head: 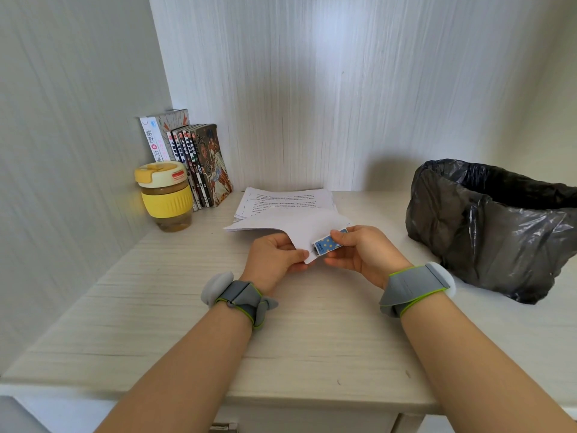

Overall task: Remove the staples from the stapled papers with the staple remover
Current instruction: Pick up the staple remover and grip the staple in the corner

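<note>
Stapled papers (296, 226) pinched at near corner by left hand (274, 257), lifted off desk (187, 307). Staple remover (327, 243) clamped between right hand (365, 251) thumb and fingers, against that corner.

I have a single view to work from, a wide-angle camera worn on the person's head, looking forward and down over the worktop (187, 323). It sits close: both forearms run in from the bottom edge and the hands meet near the middle of the frame, the left hand (274, 257) and the right hand (365, 254) just beside each other. The lens bends the edges, so the side wall (62, 120) leans. Ahead, the view reaches the back wall (343, 89), where the worktop ends.
</note>
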`<action>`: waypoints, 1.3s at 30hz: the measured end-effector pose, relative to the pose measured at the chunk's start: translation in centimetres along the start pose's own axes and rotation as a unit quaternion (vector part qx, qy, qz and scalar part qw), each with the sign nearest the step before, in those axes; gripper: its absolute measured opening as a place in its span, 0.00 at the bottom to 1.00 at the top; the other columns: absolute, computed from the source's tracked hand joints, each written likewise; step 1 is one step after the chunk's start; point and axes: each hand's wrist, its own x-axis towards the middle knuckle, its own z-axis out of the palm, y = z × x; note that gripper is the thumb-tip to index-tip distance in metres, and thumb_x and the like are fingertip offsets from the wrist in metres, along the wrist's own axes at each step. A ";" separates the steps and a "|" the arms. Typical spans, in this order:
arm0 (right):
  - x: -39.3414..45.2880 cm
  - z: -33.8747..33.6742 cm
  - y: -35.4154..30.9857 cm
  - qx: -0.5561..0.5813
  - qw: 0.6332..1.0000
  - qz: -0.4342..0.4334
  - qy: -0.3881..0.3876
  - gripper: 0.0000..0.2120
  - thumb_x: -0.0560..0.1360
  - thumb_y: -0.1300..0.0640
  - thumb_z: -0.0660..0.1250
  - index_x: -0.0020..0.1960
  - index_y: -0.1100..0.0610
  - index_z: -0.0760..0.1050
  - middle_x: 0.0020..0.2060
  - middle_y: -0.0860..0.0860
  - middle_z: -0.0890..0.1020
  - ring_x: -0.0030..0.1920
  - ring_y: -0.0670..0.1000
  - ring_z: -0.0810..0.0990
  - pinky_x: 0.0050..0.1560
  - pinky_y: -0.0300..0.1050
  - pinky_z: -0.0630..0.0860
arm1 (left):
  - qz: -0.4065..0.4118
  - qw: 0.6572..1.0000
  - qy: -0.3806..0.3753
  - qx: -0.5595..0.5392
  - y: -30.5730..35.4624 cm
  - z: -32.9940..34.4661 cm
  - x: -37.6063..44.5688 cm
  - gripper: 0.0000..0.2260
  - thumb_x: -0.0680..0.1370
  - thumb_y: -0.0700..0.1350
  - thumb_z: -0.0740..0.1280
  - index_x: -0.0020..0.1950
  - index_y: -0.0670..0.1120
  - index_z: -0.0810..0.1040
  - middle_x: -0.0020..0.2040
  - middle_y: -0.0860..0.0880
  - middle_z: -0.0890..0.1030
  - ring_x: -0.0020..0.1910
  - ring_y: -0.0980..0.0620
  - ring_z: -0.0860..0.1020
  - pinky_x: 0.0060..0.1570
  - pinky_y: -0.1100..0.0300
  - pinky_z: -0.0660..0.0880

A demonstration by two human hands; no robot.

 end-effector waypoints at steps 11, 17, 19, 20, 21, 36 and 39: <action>-0.1 0.1 0.1 -0.021 1.000 -0.013 0.002 0.05 0.76 0.65 0.63 0.41 0.61 0.72 0.34 0.55 0.78 0.32 0.50 0.77 0.31 0.40 0.81 | -0.001 1.000 0.010 0.004 -0.3 -0.2 0.3 0.10 0.69 0.27 0.68 0.42 0.41 0.80 0.33 0.49 0.83 0.30 0.55 0.81 0.31 0.63 0.79; -0.1 0.2 0.3 -0.006 1.000 -0.005 -0.002 0.05 0.76 0.65 0.63 0.41 0.62 0.71 0.35 0.56 0.78 0.33 0.51 0.77 0.32 0.41 0.81 | 0.002 1.000 0.019 -0.002 -0.3 -0.4 0.4 0.10 0.69 0.27 0.68 0.42 0.42 0.80 0.32 0.51 0.83 0.31 0.55 0.81 0.32 0.62 0.80; -0.1 0.3 0.3 0.002 1.000 -0.004 -0.002 0.06 0.76 0.65 0.62 0.40 0.62 0.71 0.35 0.56 0.78 0.33 0.51 0.77 0.31 0.40 0.81 | 0.002 1.000 0.020 -0.011 -0.3 -0.3 0.3 0.10 0.69 0.27 0.68 0.42 0.41 0.80 0.32 0.51 0.84 0.31 0.55 0.81 0.32 0.63 0.79; -0.2 0.4 0.3 0.007 1.000 -0.003 -0.003 0.06 0.76 0.65 0.62 0.40 0.62 0.71 0.35 0.56 0.78 0.32 0.51 0.77 0.31 0.40 0.81 | 0.002 1.000 0.021 -0.016 -0.3 -0.3 0.3 0.10 0.69 0.27 0.68 0.42 0.41 0.80 0.32 0.51 0.84 0.31 0.56 0.82 0.31 0.63 0.79; -0.2 0.4 0.3 0.013 1.000 -0.002 -0.004 0.06 0.76 0.65 0.62 0.40 0.62 0.72 0.35 0.56 0.78 0.32 0.51 0.77 0.31 0.40 0.81 | 0.002 1.000 0.021 -0.020 -0.3 -0.3 0.3 0.11 0.69 0.26 0.68 0.42 0.41 0.80 0.33 0.51 0.84 0.31 0.56 0.82 0.31 0.63 0.79; -0.4 0.4 0.2 0.046 0.998 0.021 -0.033 0.06 0.77 0.64 0.60 0.42 0.63 0.73 0.36 0.55 0.78 0.26 0.45 0.80 0.30 0.38 0.80 | 0.001 0.999 0.024 -0.023 0.1 -0.1 -0.1 0.09 0.70 0.28 0.67 0.43 0.41 0.79 0.40 0.45 0.82 0.33 0.54 0.82 0.32 0.63 0.79; -0.5 0.4 0.2 0.016 1.000 0.008 -0.023 0.06 0.76 0.65 0.62 0.41 0.62 0.72 0.35 0.55 0.78 0.27 0.47 0.80 0.30 0.39 0.80 | -0.027 0.998 0.038 -0.047 0.3 0.1 -0.2 0.04 0.72 0.33 0.68 0.41 0.41 0.78 0.39 0.44 0.82 0.30 0.52 0.81 0.32 0.61 0.80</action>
